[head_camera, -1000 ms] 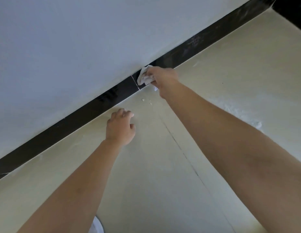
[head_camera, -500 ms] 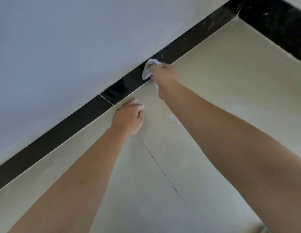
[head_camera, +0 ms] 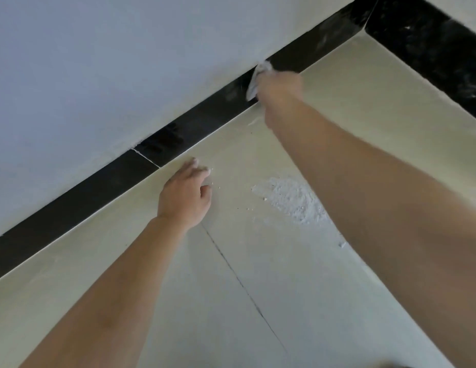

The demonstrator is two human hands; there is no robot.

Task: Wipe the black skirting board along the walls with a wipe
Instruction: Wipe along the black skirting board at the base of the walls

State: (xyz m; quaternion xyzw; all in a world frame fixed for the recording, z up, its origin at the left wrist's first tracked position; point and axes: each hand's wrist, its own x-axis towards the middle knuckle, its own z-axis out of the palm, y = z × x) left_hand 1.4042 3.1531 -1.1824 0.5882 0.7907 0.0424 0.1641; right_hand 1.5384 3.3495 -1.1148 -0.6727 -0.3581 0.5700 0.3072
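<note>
Along the foot of the wall (head_camera: 125, 62), the black skirting board (head_camera: 199, 120) runs lengthwise from near left to the far-right corner. The right hand (head_camera: 280, 88), blurred, grips a white wipe (head_camera: 255, 81) against its far stretch. The left hand (head_camera: 185, 197) rests, fingers relaxed, on the floor (head_camera: 364, 102) just beside it.

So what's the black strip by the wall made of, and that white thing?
The black skirting board looks like glazed tile or polished stone: glossy, with a thin joint line. The wipe looks like crumpled tissue or cloth; blurred, so unsure.
</note>
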